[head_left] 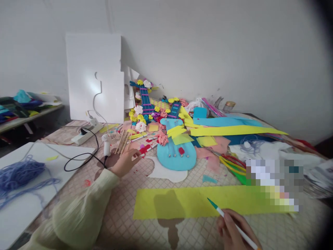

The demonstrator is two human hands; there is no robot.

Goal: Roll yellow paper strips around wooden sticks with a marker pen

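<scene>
In my right hand [235,229] is a slim white marker [235,225] with a green brush tip and an orange end. Its tip points at a long yellow paper strip [197,199] lying flat in front of me. My left hand [127,161] reaches out over the table, fingers curled close together beside a white marker [152,147] and red scraps [144,149]; what the fingertips hold, if anything, is too small to make out. A light-blue guitar-shaped cutout [177,159] with a red piece on it lies beyond the yellow strip, over a white cutout [169,172].
A white glue gun [107,147] stands left of my left hand, near wooden sticks [122,142], a black cable and a power strip [87,133]. Blue yarn [22,172] lies on a white board. Scissors [231,165] and paper flowers [140,125] are further back. A blurred patch covers the right side.
</scene>
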